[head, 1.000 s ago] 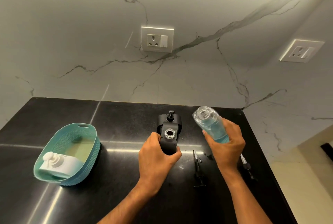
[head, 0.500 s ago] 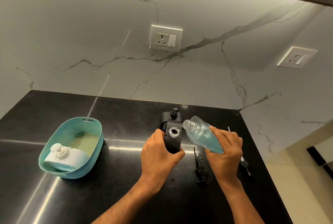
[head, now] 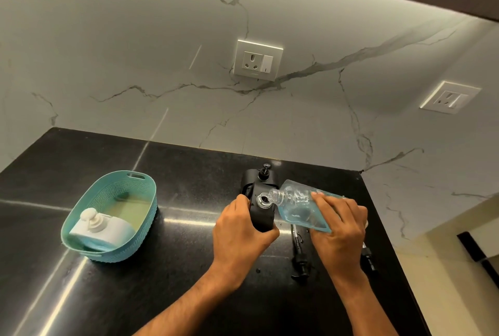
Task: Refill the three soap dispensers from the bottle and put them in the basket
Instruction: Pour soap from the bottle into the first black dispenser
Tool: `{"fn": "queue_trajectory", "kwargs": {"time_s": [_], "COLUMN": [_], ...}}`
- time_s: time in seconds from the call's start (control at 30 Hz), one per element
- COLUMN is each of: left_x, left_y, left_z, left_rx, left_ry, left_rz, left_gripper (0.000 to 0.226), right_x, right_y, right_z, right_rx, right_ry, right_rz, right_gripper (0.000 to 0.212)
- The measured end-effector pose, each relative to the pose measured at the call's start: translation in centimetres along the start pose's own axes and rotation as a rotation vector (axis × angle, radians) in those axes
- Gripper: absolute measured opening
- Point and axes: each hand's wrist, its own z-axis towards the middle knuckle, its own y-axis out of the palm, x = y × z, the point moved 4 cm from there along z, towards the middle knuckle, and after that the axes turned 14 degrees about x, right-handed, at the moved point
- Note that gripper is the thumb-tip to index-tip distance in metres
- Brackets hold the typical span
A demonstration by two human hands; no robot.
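My left hand (head: 240,230) grips a black soap dispenser (head: 263,216) whose round neck is open and faces up. In my right hand (head: 337,230) is a clear bottle (head: 297,204) of blue liquid, tipped to the left with its mouth right at the dispenser's opening. A second black dispenser (head: 260,175) with its pump fitted stands just behind. A white dispenser (head: 104,230) lies in the teal basket (head: 145,189) at the left.
A loose black pump (head: 298,257) lies on the black counter (head: 175,268) between my hands. Another pump piece (head: 368,254) lies right of my right hand, near the counter's right edge. The marble wall with two sockets rises behind.
My right hand has tipped the bottle further down and left, bringing its mouth from above the dispenser to its opening. My left hand keeps its hold.
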Motion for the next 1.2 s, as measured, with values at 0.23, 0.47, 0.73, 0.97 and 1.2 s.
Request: {"fn": "queue_trajectory", "kwargs": {"time_s": [0.23, 0.47, 0.73, 0.97, 1.2], "left_x": [-0.1, -0.2, -0.1, 0.0, 0.1], "left_y": [-0.1, -0.1, -0.1, -0.4, -0.4], "left_z": [0.1, 0.2, 0.1, 0.1, 0.1], "left_rx": [-0.010, -0.021, -0.029, -0.038, -0.039], "left_ry": [0.001, 0.002, 0.010, 0.005, 0.007], "left_rz": [0.013, 0.018, 0.030, 0.036, 0.046], "left_gripper": [0.051, 0.050, 0.051, 0.052, 0.052], "right_x": [0.0, 0.1, -0.1, -0.2, 0.0], "right_y": [0.2, 0.2, -0.1, -0.3, -0.3], "right_z": [0.5, 0.7, 1.1, 1.2, 1.2], "right_rx": [-0.006, 0.008, 0.017, 0.017, 0.011], "right_ry": [-0.023, -0.054, -0.094, -0.101, -0.113], "right_rz": [-0.017, -0.027, -0.035, -0.032, -0.039], "right_gripper": [0.070, 0.074, 0.074, 0.078, 0.083]}}
